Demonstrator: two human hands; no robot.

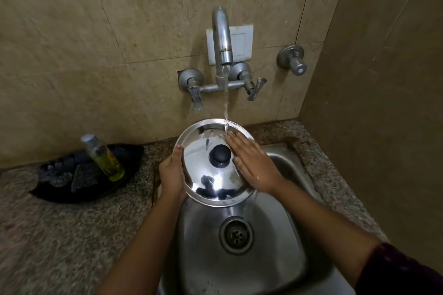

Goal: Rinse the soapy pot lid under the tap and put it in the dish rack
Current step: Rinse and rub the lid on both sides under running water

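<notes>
Now gripping pot lid rim w/ left hand, right hand lying flat, fingers spread, rubbing under tap stream; rack not showing.

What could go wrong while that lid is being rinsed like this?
1. The left hand alone grips the wet lid by its rim; the right hand only lies flat on top, so it might slip into the sink.
2. The water hits near the far rim, so it may splash onto the counter.
3. No rack is in view, so the lid may drip on the way there.
</notes>
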